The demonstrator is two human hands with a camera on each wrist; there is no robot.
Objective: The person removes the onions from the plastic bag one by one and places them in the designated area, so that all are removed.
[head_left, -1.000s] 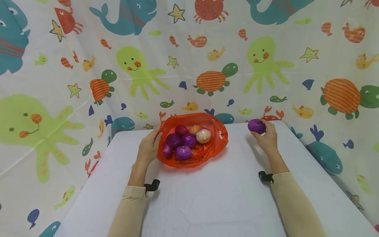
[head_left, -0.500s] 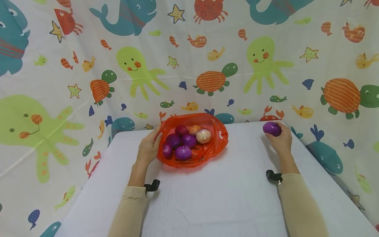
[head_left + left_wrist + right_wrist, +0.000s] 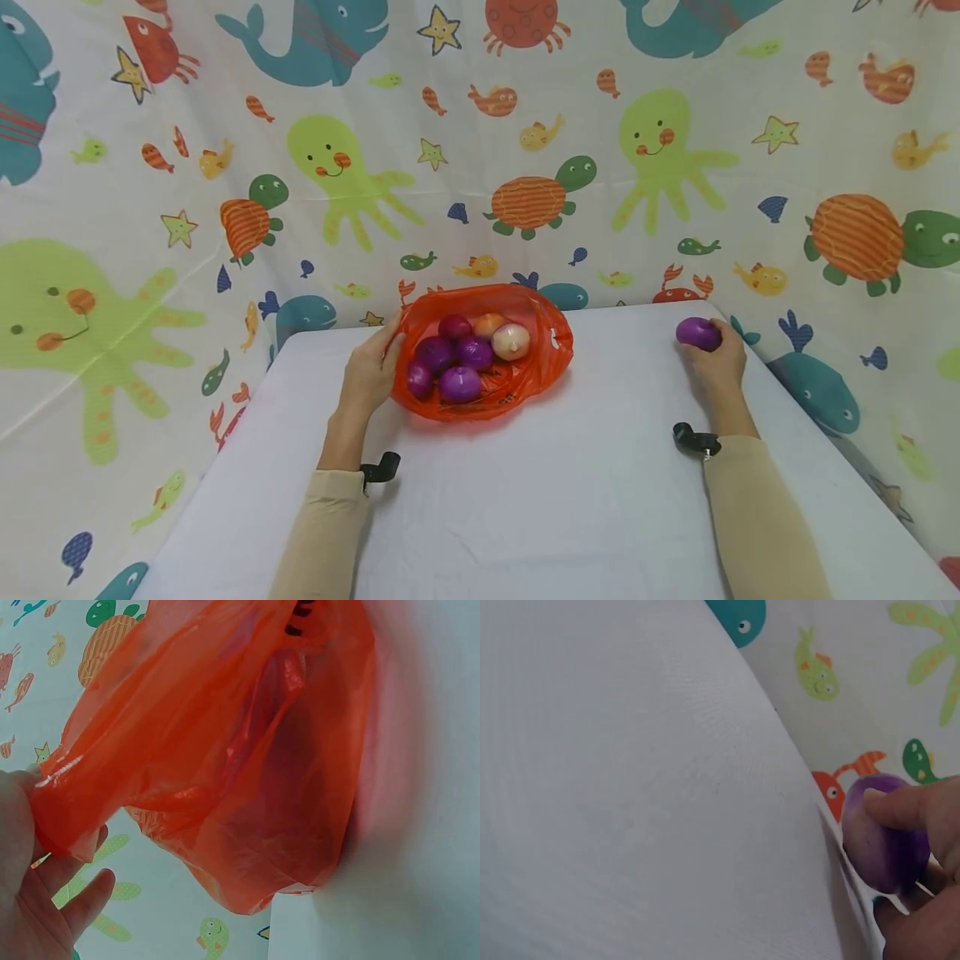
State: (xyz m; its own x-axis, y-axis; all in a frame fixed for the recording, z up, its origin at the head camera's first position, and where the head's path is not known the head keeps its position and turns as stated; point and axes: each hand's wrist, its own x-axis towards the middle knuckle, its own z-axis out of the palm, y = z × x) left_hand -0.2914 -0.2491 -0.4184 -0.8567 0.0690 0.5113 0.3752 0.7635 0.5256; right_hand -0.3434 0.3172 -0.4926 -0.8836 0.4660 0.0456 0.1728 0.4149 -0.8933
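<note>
Fingers of my right hand [image 3: 716, 362] curl round a small round purple onion [image 3: 698, 332] at the far right corner of the white table [image 3: 540, 500]. My left hand [image 3: 369, 377] pinches the rim of the crinkly orange plastic bag [image 3: 525, 387] — well apart, holding more onions

one orange bag [image 3: 551, 358], one purple onion [image 3: 697, 332] outside it; inside, four purple onions [image 3: 460, 384] and two pale ones [image 3: 511, 341], though more may lie hidden beneath.
</note>
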